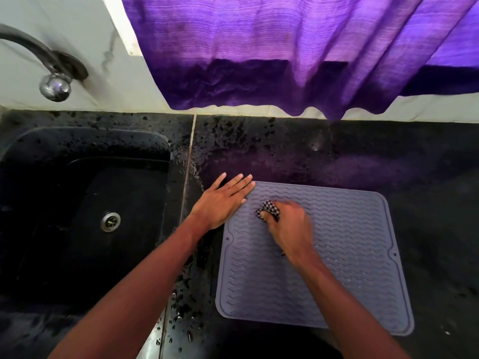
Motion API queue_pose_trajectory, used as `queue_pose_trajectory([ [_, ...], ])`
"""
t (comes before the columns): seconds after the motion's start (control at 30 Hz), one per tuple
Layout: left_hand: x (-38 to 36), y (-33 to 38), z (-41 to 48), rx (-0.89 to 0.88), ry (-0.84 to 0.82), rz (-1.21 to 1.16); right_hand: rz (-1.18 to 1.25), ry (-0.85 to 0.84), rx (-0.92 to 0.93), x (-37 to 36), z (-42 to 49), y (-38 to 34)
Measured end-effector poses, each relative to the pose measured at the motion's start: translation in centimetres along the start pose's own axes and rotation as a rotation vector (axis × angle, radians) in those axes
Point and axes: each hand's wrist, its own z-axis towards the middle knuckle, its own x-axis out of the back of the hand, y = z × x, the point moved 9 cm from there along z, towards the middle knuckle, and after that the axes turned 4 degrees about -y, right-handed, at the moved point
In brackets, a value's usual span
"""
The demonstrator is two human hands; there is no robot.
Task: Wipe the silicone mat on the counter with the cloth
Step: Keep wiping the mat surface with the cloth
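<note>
Far left, on the wall above the counter's back edge: a metal tap (41, 58) with a rounded chrome end, its spout running out of view to the left. Below it, a dark sink (160, 193) is set into the left portion of the counter, with a round metal drain (110, 222) in its floor. The counter (427, 177) is black and glossy. A pale seam (190, 156) runs from the back edge toward the near edge just right of the sink, and water droplets (181, 307) lie scattered along both sides of it. The left hand (223, 200) lies flat, palm down and fingers straight and together, just right of the seam. Its fingertips rest on the far left corner of the silicone mat (350, 242), and it holds nothing. The mat is grey with wavy ridges and rounded corners. It lies flat on the counter right of the seam, in the near half, well clear of the back edge. The cloth (269, 209), dark and light checked, is bunched into a small wad on the mat's far left area, close to the left hand's fingertips. The right hand (287, 221) has its fingers curled over the wad, pressing it onto the mat; this hand is blurred. Above the back edge, centre to right, a purple curtain (285, 47) hangs down the wall, its hem just above the counter.
</note>
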Motion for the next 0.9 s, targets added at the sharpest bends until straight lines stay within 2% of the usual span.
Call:
queue_pose_trajectory([
  [0.2,-0.2,0.0,0.1,0.024,-0.005,0.023,-0.082,0.093,-0.163,4.1,-1.4,6.7],
  [0.3,-0.4,0.1,0.1,0.039,-0.007,0.030,-0.123,0.091,-0.221,4.9,-1.5,7.5],
  [0.47,-0.6,0.1,0.2,0.049,-0.015,-0.004,-0.022,0.110,-0.084,3.6,-0.8,1.5],
  [0.6,-0.4,0.2,0.1,0.055,-0.001,0.011,-0.035,0.050,0.016,0.5,-0.6,-3.3],
  [0.7,-0.4,0.2,0.0,0.056,0.006,0.023,-0.072,0.031,0.013,-0.2,-0.7,-2.7],
  [0.9,-0.3,0.2,-0.1,0.067,0.016,0.037,-0.076,0.054,-0.079,2.3,-1.2,3.1],
])
